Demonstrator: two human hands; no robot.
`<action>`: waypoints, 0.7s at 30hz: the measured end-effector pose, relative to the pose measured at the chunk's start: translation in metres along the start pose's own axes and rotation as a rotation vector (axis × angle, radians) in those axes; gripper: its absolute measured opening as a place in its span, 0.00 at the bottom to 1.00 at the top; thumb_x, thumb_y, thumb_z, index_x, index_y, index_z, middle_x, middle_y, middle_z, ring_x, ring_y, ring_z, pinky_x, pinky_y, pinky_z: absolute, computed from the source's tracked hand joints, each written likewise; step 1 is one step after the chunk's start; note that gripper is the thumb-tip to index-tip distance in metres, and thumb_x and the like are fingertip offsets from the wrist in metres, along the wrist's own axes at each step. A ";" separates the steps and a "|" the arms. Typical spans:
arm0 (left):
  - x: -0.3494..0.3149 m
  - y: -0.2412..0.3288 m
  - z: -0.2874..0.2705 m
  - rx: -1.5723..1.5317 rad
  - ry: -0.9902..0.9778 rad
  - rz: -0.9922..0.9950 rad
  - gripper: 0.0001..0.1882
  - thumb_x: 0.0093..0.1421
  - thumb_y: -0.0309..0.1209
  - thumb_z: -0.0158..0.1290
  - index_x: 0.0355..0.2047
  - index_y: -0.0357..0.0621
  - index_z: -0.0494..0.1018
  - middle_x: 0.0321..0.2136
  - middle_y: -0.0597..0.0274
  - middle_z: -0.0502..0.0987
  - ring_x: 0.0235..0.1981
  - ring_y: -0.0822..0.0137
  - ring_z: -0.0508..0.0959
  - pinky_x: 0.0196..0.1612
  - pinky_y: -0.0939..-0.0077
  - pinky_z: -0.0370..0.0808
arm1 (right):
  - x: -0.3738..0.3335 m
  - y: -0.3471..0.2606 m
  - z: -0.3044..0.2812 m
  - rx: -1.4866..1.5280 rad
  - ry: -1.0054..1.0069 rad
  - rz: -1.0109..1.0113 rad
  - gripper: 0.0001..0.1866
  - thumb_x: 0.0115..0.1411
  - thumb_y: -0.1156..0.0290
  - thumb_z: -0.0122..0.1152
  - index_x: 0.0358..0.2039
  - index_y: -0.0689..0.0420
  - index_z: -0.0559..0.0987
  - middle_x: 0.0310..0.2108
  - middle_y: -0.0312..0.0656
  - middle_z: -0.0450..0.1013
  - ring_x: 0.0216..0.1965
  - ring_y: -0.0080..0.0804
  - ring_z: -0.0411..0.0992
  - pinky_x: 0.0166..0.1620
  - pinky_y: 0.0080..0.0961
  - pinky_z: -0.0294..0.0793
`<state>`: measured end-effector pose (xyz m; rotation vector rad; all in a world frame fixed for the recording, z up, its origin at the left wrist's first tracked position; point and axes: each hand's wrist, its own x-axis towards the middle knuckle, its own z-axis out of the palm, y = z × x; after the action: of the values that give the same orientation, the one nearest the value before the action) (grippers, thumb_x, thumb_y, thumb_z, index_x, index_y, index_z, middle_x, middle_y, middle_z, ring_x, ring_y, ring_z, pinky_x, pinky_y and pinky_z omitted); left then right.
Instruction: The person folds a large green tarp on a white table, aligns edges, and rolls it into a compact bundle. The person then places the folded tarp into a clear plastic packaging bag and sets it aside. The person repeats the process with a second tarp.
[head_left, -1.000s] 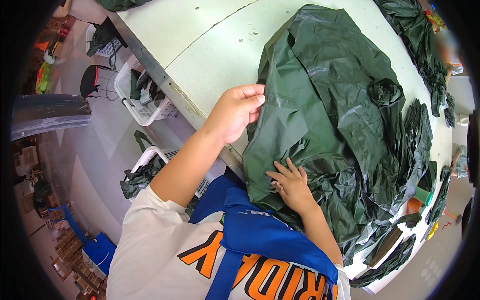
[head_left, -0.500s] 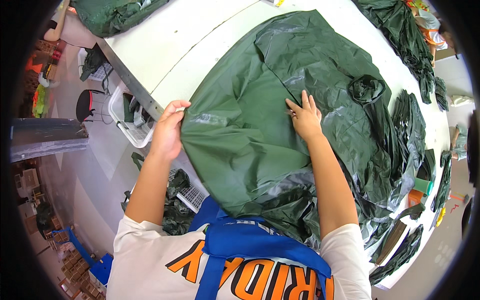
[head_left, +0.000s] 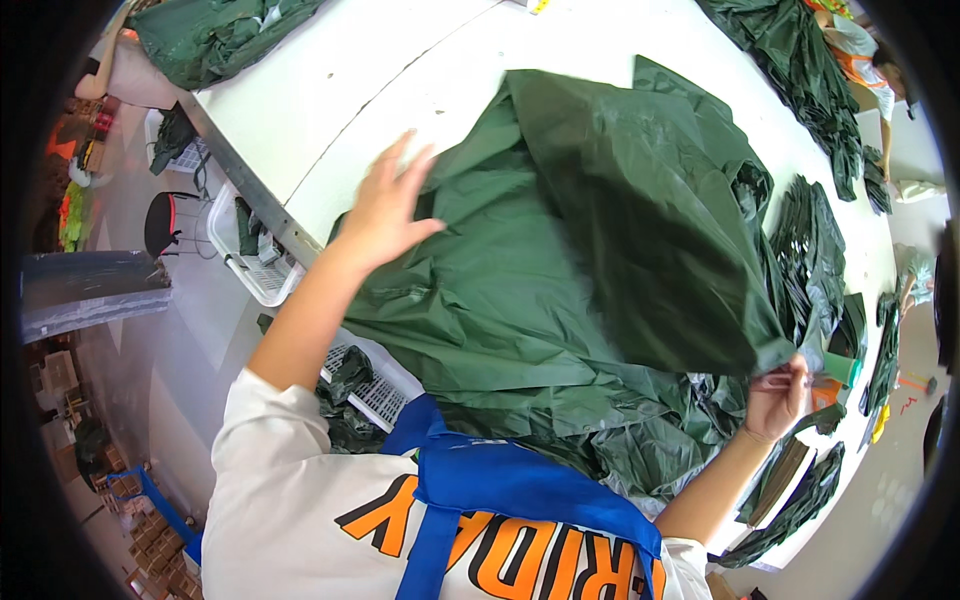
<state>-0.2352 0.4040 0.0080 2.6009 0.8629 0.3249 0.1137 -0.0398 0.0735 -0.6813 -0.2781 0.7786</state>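
Note:
A large sheet of dark green, thin waterproof-looking fabric [head_left: 480,260] lies spread and wrinkled across the white table in front of me. My left hand [head_left: 390,205] is over its left part, fingers spread, holding nothing. Out at the right, my right hand [head_left: 782,395] pinches a corner of the fabric. From that grip a broad flap [head_left: 650,200] stretches up and to the left, raised and slightly blurred. It covers part of the layers beneath. Crumpled folds of the same green material gather along the near edge by my blue apron [head_left: 530,490].
Folded dark green bundles [head_left: 812,250] lie along the table's right side, near a green roll [head_left: 842,368]. More green fabric [head_left: 215,40] rests at the far left. White plastic baskets [head_left: 250,245] stand below the table's left edge [head_left: 240,165]. Other people are at the far corners.
My right hand has moved right and nearer, pulling a corner and lifting a flap of fabric. My left hand has let go of the left edge and moved farther out and right, fingers spread.

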 end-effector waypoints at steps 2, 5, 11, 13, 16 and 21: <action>0.034 0.048 0.022 0.042 0.046 0.240 0.53 0.39 0.36 0.69 0.64 0.59 0.52 0.64 0.52 0.49 0.64 0.47 0.54 0.63 0.54 0.56 | -0.015 -0.020 -0.008 -0.101 -0.122 -0.075 0.13 0.67 0.70 0.46 0.47 0.63 0.74 0.45 0.40 0.74 0.51 0.31 0.69 0.59 0.44 0.62; 0.061 0.097 0.055 0.086 0.071 0.470 0.52 0.39 0.37 0.69 0.64 0.69 0.52 0.66 0.60 0.46 0.66 0.53 0.50 0.63 0.49 0.51 | -0.034 -0.028 -0.006 -0.079 -0.060 -0.184 0.20 0.69 0.64 0.41 0.54 0.63 0.70 0.47 0.45 0.74 0.51 0.36 0.70 0.64 0.52 0.50; 0.088 0.123 0.131 0.139 0.317 0.582 0.51 0.39 0.37 0.67 0.63 0.76 0.53 0.67 0.64 0.46 0.67 0.57 0.48 0.63 0.47 0.45 | -0.054 -0.052 -0.010 0.323 -0.138 -0.217 0.22 0.69 0.65 0.42 0.59 0.64 0.64 0.60 0.49 0.62 0.62 0.40 0.60 0.64 0.43 0.58; 0.095 0.125 0.134 0.138 0.393 0.582 0.50 0.39 0.35 0.66 0.62 0.74 0.55 0.66 0.63 0.47 0.66 0.58 0.49 0.63 0.48 0.45 | -0.059 -0.062 -0.010 0.328 -0.109 -0.267 0.24 0.69 0.65 0.42 0.60 0.66 0.61 0.64 0.51 0.55 0.64 0.40 0.56 0.65 0.44 0.55; 0.096 0.132 0.121 0.059 0.322 0.623 0.42 0.41 0.29 0.62 0.58 0.68 0.62 0.62 0.62 0.56 0.63 0.59 0.58 0.61 0.52 0.55 | -0.061 -0.092 -0.010 0.415 -0.173 -0.268 0.24 0.68 0.65 0.42 0.60 0.67 0.61 0.65 0.53 0.53 0.65 0.42 0.53 0.66 0.44 0.52; 0.093 0.160 0.072 -0.421 -0.019 0.755 0.26 0.44 0.17 0.52 0.46 0.50 0.74 0.37 0.55 0.76 0.41 0.57 0.77 0.46 0.69 0.73 | -0.033 -0.161 -0.024 0.040 -0.113 -0.350 0.23 0.68 0.70 0.42 0.60 0.68 0.59 0.62 0.55 0.56 0.63 0.41 0.57 0.64 0.41 0.56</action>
<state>-0.0542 0.3222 0.0199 2.4021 -0.2234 0.6004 0.1914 -0.1574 0.1612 -0.5321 -0.4692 0.4861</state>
